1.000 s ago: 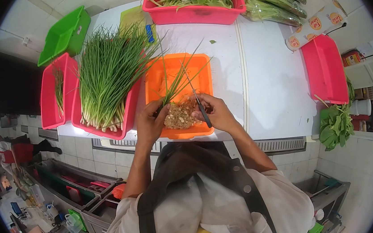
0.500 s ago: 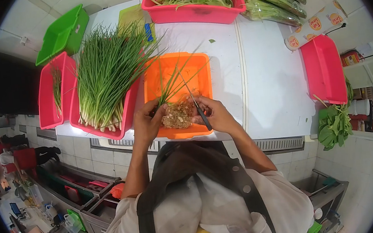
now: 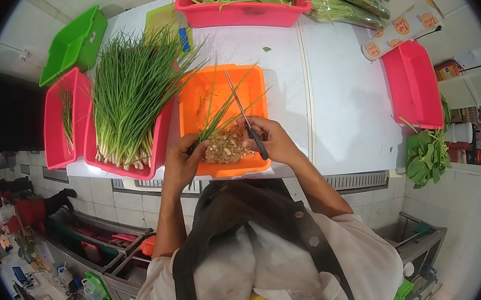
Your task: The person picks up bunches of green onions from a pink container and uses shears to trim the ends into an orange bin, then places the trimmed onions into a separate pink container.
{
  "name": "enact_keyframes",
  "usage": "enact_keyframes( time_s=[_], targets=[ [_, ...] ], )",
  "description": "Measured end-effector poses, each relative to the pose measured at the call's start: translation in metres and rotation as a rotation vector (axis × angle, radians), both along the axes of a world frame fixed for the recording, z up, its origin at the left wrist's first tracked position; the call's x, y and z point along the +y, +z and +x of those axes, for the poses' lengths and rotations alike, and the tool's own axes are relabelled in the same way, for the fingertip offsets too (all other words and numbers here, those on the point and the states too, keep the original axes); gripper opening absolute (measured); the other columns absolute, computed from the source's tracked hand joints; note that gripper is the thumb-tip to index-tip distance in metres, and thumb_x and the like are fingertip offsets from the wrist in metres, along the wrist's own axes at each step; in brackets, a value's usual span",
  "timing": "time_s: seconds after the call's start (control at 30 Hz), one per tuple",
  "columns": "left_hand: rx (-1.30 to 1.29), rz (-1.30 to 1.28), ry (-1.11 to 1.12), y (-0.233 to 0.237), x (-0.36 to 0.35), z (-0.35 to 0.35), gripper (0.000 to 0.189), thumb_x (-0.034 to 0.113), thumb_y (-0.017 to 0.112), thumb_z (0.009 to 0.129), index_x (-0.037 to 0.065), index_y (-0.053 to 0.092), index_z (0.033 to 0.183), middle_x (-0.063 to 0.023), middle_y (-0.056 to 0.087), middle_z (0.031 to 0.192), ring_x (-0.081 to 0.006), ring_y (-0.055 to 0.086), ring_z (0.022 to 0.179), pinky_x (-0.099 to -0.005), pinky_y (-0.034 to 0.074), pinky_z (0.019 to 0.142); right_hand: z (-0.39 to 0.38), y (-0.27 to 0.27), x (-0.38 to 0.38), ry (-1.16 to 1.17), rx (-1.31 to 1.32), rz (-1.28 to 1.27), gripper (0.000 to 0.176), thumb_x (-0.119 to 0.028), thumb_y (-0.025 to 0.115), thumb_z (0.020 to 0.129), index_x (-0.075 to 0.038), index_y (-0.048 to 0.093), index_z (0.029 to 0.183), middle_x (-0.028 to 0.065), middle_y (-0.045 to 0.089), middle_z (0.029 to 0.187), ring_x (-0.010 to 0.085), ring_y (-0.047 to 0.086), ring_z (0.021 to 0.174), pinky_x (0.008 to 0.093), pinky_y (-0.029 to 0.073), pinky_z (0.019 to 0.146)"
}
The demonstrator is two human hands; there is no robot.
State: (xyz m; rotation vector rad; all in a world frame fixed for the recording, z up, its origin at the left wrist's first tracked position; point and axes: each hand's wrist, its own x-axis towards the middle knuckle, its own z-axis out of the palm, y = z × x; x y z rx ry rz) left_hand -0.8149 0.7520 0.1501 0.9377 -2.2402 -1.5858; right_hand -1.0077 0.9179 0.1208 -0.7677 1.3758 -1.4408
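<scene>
My left hand [image 3: 183,158] pinches a few green spring onions [image 3: 213,121], their leaves pointing up and away over an orange tray [image 3: 183,106]. My right hand [image 3: 272,141] grips a knife [image 3: 258,143] by its black handle, with the thin blade slanting away from me over the tray. Between both hands, a heap of pale brown roots and trimmings [image 3: 226,150] lies at the tray's near end. A large bunch of spring onions [image 3: 128,91] fills the pink tray [image 3: 159,149] just left of my left hand.
Another pink tray [image 3: 53,130] with a few thin stalks stands at far left, below a green tray [image 3: 77,44]. Leafy greens fill a pink tray [image 3: 245,15] at the back. Bagged vegetables [image 3: 348,1], a printed roll [image 3: 402,27] and a pink tray [image 3: 411,87] are on the right.
The whole view has shifted slightly left. My hands keep nearly the same places over the orange tray, still holding the spring onions and the knife.
</scene>
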Motion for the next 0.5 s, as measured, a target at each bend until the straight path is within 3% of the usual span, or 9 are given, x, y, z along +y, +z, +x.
enact_keyframes(
  time_s=[0.2,0.5],
  targets=[
    [0.013,0.013,-0.005,0.003,0.000,0.000,0.022,0.016,0.068,0.094,-0.003,0.068,0.104,-0.0024,0.060,0.065,-0.0076,0.055,0.061,-0.0258,0.044,0.057,-0.001,-0.003,-0.001,0.036,0.006,-0.008,0.058,-0.009,0.078,0.084,0.001,0.052,0.135,-0.0045,0.053,0.078,0.0037,0.048,0.069,0.0196,0.041,0.063],
    [0.056,0.159,-0.053,0.003,-0.008,0.002,0.018,0.016,0.062,0.098,-0.002,0.067,0.098,-0.0014,0.061,0.068,-0.0070,0.056,0.062,-0.0246,0.043,0.058,-0.007,0.011,0.004,0.097,0.016,0.046,0.064,-0.011,0.080,0.083,0.003,0.049,0.138,-0.0016,0.060,0.083,0.0049,0.055,0.075,0.0214,0.048,0.071]
  ],
)
